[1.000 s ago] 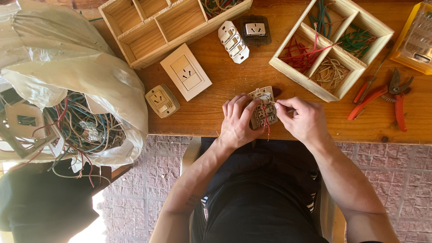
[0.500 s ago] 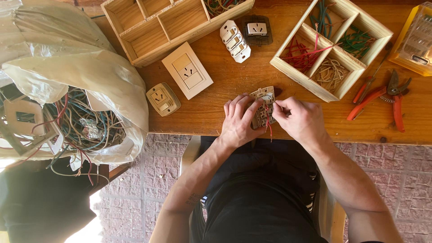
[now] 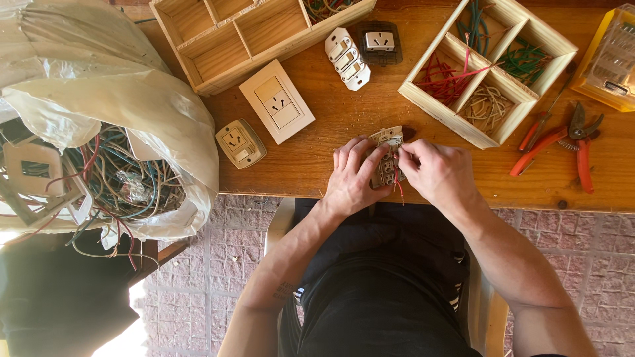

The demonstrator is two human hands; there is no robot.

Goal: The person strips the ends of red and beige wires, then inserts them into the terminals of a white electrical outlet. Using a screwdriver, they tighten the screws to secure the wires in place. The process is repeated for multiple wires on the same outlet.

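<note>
My left hand (image 3: 352, 174) grips a beige electrical outlet module (image 3: 387, 139), held on edge over the wooden table (image 3: 317, 165) near its front edge. My right hand (image 3: 438, 173) pinches at the module's back, where a short red wire (image 3: 399, 190) hangs down. Both hands touch the module and hide most of it.
A wooden divided tray (image 3: 517, 110) at the right holds red, green and tan wire pieces. Red-handled cutters (image 3: 569, 142) lie further right, beside a yellow case (image 3: 608, 59). White and beige outlets (image 3: 276, 101) and another wooden tray (image 3: 225, 46) lie to the left. A plastic bag of wires (image 3: 112, 165) stands at far left.
The module has turned in my hands, from lying flatter to standing on edge. My right fingers have shifted onto its back near the red wire.
</note>
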